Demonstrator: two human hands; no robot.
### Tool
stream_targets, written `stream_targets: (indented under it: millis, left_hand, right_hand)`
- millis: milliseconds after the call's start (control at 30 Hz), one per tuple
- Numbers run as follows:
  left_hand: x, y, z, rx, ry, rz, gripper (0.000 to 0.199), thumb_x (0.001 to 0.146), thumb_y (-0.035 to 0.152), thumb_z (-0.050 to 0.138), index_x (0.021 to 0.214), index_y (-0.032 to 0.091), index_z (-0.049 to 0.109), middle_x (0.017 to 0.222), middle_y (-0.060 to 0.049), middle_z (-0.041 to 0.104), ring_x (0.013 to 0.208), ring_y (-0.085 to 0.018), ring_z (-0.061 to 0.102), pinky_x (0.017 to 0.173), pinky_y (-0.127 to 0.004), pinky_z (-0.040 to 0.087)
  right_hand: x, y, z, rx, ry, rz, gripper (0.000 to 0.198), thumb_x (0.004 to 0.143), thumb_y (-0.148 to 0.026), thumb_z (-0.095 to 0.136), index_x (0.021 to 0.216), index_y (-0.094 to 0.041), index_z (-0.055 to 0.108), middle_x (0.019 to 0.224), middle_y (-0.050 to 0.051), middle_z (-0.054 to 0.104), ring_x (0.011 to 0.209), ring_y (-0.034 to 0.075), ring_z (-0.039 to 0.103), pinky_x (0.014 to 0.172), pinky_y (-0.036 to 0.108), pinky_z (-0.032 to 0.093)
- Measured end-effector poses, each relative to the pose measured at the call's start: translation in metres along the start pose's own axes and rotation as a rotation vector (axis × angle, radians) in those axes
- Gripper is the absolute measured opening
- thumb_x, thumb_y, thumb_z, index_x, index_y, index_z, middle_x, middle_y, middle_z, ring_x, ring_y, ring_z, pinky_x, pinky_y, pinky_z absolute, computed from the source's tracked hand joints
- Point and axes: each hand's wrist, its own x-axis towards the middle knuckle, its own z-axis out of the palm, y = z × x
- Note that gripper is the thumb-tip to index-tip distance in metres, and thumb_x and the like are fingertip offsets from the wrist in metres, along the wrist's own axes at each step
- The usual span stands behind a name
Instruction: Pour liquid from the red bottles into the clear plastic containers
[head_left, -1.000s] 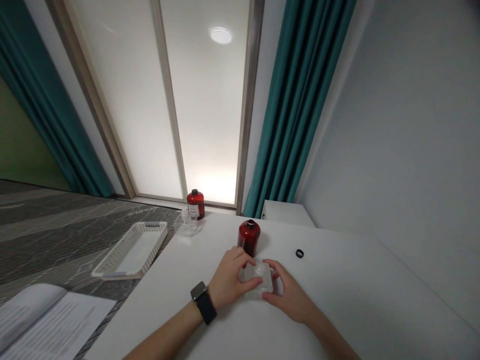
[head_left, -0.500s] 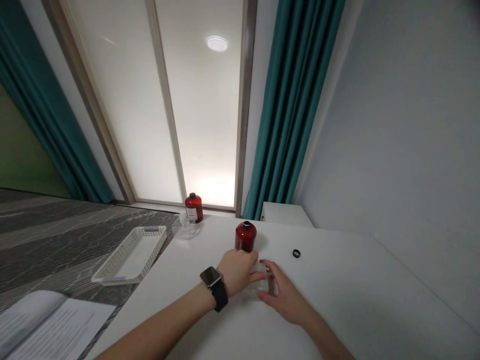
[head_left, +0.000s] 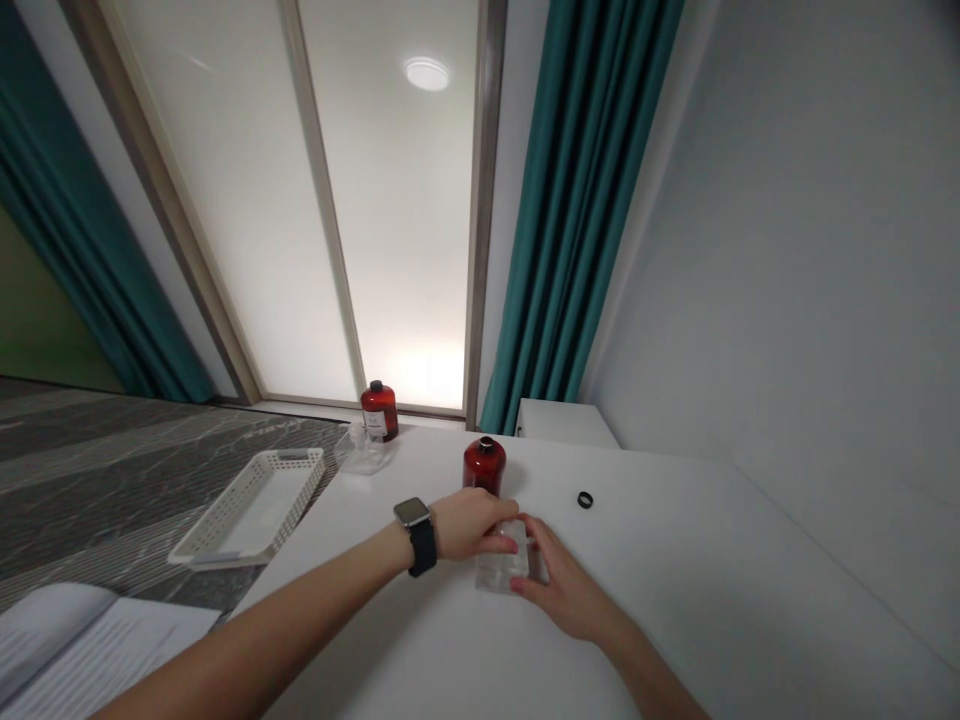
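Note:
A small clear plastic container (head_left: 501, 568) stands on the white table (head_left: 675, 600). My left hand (head_left: 469, 523), with a dark watch on the wrist, covers its top from the left, fingers closed on it. My right hand (head_left: 562, 590) presses against its right side. Just behind the container stands a red bottle (head_left: 484, 465) with its mouth uncapped. A small black cap ring (head_left: 585, 499) lies on the table to the right of that bottle.
A second red bottle (head_left: 379, 411) with a black cap and another clear container (head_left: 360, 452) sit at the table's far left corner. A white lattice tray (head_left: 251, 510) and an open booklet (head_left: 82, 650) lie to the left. Teal curtains and a grey wall stand behind.
My left hand has moved from the container's left side up over its top, and the forearm has stretched out. The right hand stays at the container's right side. The view shifted slightly.

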Motion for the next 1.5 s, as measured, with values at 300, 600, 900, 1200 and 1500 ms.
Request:
stream_targets:
  millis: [300,600,900,1200,1500]
  left_hand:
    - [-0.015,0.009,0.021,-0.113,0.268,-0.119,0.028,0.085,0.031,0.071,0.107,0.017,0.06,0.1,-0.006,0.068,0.089,-0.024,0.062,0.083,-0.034,0.042]
    - [-0.024,-0.002,0.013,-0.164,0.267,0.085,0.027,0.099,0.027,0.049,0.123,0.022,0.061,0.101,-0.007,0.061,0.094,-0.022,0.056,0.082,-0.032,0.043]
    - [-0.014,0.0,-0.012,0.002,0.095,0.194,0.025,0.097,0.019,0.051,0.119,0.022,0.063,0.101,-0.006,0.068,0.092,-0.022,0.057,0.086,-0.034,0.04]
    - [-0.016,-0.003,-0.015,-0.022,0.097,0.219,0.027,0.099,0.017,0.047,0.119,0.025,0.064,0.108,-0.005,0.07,0.091,-0.021,0.056,0.086,-0.034,0.038]
    - [-0.015,-0.004,-0.004,-0.085,0.129,0.187,0.025,0.094,0.02,0.055,0.118,0.02,0.065,0.1,-0.008,0.063,0.094,-0.023,0.057,0.084,-0.033,0.044]
  right_hand:
    - [0.0,0.012,0.005,0.002,0.015,0.001,0.067,0.076,-0.018,0.068,0.137,-0.022,0.039,0.142,0.009,0.045,0.131,0.026,0.042,0.111,0.045,0.032]
    - [-0.001,-0.004,0.001,0.021,0.011,-0.015,0.065,0.076,-0.017,0.068,0.135,-0.022,0.042,0.136,0.009,0.051,0.127,0.026,0.046,0.11,0.046,0.034]
    - [-0.002,0.001,0.001,0.004,0.026,-0.017,0.066,0.076,-0.017,0.068,0.136,-0.023,0.041,0.133,0.009,0.053,0.124,0.028,0.047,0.109,0.047,0.034]
    - [-0.001,0.01,0.003,-0.016,0.028,-0.02,0.071,0.076,-0.019,0.069,0.139,-0.024,0.037,0.138,0.01,0.049,0.129,0.027,0.044,0.111,0.048,0.031]
    - [-0.001,0.007,0.002,0.004,0.01,0.009,0.068,0.077,-0.019,0.068,0.138,-0.023,0.039,0.14,0.01,0.048,0.13,0.027,0.043,0.112,0.048,0.03]
